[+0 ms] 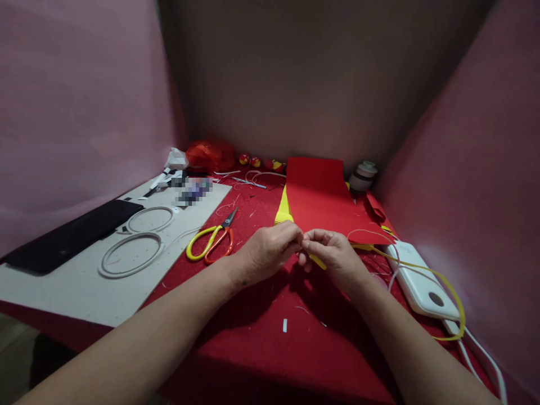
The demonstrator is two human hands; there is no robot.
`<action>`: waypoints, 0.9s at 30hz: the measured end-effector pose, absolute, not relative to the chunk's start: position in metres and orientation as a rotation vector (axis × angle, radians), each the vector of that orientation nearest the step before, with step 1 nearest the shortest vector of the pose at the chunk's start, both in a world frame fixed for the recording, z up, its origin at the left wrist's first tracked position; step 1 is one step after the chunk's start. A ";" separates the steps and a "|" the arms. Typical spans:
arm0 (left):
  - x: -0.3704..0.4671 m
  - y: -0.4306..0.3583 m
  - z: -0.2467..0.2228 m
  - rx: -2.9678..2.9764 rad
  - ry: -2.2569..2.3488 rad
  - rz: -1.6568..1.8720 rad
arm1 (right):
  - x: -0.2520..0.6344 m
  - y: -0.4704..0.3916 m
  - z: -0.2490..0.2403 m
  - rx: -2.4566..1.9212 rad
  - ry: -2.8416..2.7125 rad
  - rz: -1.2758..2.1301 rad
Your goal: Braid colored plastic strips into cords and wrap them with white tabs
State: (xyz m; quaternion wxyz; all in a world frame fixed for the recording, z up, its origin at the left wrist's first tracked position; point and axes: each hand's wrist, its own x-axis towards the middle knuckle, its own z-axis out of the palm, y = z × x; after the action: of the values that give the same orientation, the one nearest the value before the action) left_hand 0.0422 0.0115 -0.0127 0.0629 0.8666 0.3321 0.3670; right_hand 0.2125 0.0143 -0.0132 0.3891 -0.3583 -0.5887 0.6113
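Note:
My left hand and my right hand meet above the red cloth, fingertips pinched and almost touching. A short piece of yellow strip shows under my right hand's thumb, apparently held in its fingers. Whatever lies between my left fingertips is too small and covered to make out. Just beyond my hands are a large red sheet and a pleated yellow piece partly under it. To the left of my left hand lie scissors with one yellow and one red handle, blades slightly apart.
A grey board on the left carries two rings of pale cord and a black flat object. At right are a white power bank with cable and a looped yellow strip. A red plastic bag sits behind.

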 end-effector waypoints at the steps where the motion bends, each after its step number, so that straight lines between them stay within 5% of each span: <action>1: 0.042 0.012 -0.013 2.619 1.010 1.109 | 0.213 0.015 -0.014 -0.901 -1.502 1.567; 14: 0.038 0.014 -0.014 2.632 0.900 1.162 | 0.218 0.019 -0.008 -0.910 -1.609 1.590; 27: 0.046 0.007 0.007 1.716 1.112 0.901 | 0.207 0.013 -0.008 -0.974 -1.498 1.426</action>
State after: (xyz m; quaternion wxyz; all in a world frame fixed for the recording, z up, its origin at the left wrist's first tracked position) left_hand 0.0459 0.0073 0.0074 0.4382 0.6903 0.4473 0.3624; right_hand 0.2074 0.0125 -0.0075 0.4146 -0.3877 -0.5963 0.5677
